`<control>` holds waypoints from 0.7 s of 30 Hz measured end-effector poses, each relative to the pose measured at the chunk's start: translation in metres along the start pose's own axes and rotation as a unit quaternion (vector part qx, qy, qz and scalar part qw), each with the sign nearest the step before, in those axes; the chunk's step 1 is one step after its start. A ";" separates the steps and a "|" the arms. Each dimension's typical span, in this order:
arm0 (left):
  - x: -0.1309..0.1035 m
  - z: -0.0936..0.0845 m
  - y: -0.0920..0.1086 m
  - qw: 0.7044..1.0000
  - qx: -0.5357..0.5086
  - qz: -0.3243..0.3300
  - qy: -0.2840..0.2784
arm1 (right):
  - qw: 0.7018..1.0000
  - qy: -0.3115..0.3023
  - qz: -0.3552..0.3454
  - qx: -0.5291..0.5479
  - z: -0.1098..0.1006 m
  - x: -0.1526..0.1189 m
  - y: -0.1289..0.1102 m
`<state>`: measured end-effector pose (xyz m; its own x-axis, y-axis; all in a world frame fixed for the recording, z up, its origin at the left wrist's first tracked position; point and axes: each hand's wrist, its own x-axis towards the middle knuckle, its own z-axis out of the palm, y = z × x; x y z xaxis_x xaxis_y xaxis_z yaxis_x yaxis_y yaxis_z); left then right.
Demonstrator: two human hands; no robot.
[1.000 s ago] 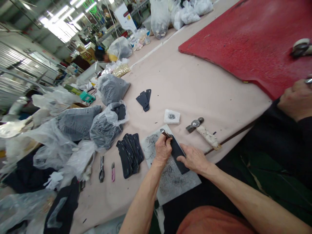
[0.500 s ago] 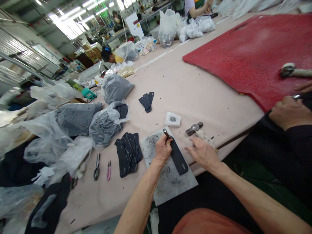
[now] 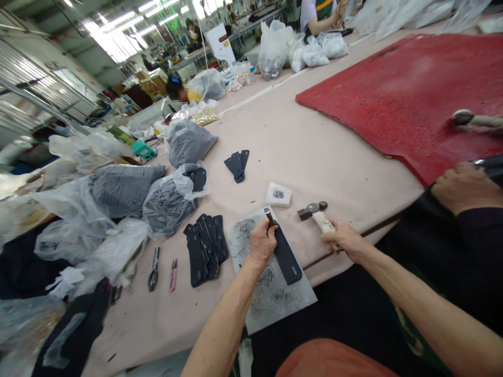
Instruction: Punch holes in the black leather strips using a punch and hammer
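Observation:
My left hand [image 3: 263,240] is closed around a metal punch [image 3: 269,213], held near the far end of a dark strip [image 3: 288,262]. That strip lies on a grey board [image 3: 283,309] covered in dark scuffs. The fingers of my right hand [image 3: 341,236] wrap the pale, cloth-bound handle of a ball-peen hammer [image 3: 313,210], whose head is over the table to the right of the board. Just beyond the board sits a white block [image 3: 279,194] with a dark, marked patch on top. Left of the board, several similar dark strips [image 3: 206,248] are fanned in a pile.
Pink-handled thread snips [image 3: 173,276] and a dark tool [image 3: 154,269] lie at left, near plastic bags [image 3: 168,204] of dark pieces. A few dark pieces [image 3: 237,165] rest farther back. At right are a red mat [image 3: 393,99] and a co-worker's hand [image 3: 467,187].
My right hand, open above the hammer handle before, has closed on it lower down. The hammer has shifted slightly. My left hand stays with the punch on the strip.

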<state>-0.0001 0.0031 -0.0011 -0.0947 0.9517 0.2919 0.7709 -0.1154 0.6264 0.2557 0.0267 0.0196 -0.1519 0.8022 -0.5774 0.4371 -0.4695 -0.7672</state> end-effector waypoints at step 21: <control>0.000 -0.002 0.000 0.999 0.016 -0.039 -0.023 | 0.974 0.060 -0.217 0.005 -0.020 -0.043 -0.089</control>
<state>-0.0018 0.0028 0.0001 -0.1262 0.9697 0.2093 0.7823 -0.0325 0.6221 0.2407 0.0409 0.1187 -0.2156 0.9631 -0.1613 0.3459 -0.0791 -0.9349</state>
